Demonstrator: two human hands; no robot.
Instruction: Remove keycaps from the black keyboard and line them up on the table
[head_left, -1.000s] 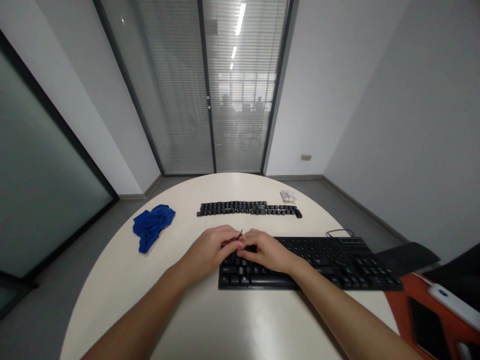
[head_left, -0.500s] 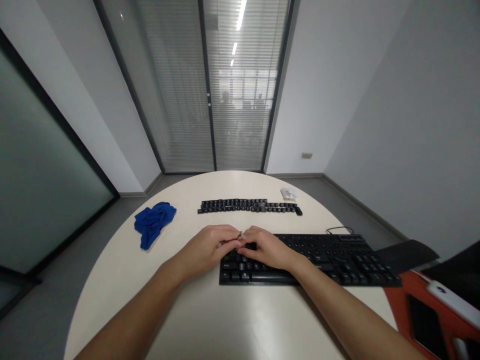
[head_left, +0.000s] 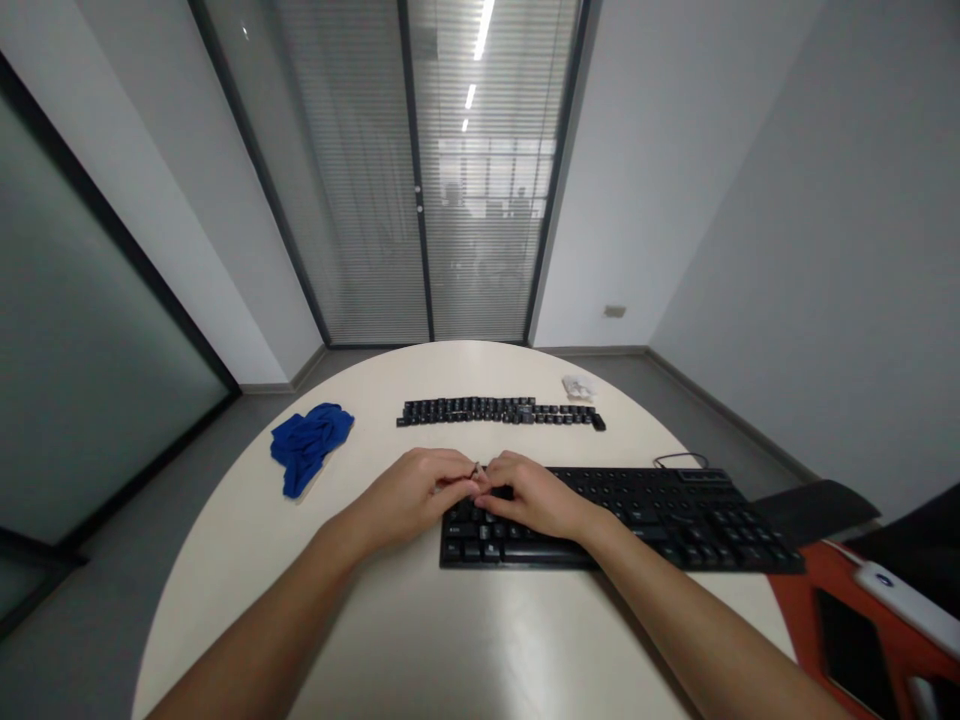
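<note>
A black keyboard (head_left: 637,520) lies on the round cream table, many of its keycaps gone from the upper rows. Over its left end, my left hand (head_left: 425,492) and my right hand (head_left: 529,495) meet fingertip to fingertip. Both hands are closed in a pinch around a small, pale-looking item (head_left: 478,469), too small and too covered to name. The fingers hide the keyboard's upper left corner. Beyond the hands, loose black keycaps (head_left: 469,409) stand lined up in rows.
A crumpled blue cloth (head_left: 311,445) lies at the left of the table (head_left: 480,640). At the far right sits a small clear plastic bag (head_left: 579,388). The keyboard's cable (head_left: 682,458) loops behind it. A phone (head_left: 855,645) and a white device (head_left: 919,605) rest on an orange surface at right.
My hands keep nearly the same place and pinch; the fingertips have shifted very slightly. The keyboard and loose keycaps stay where they were.
</note>
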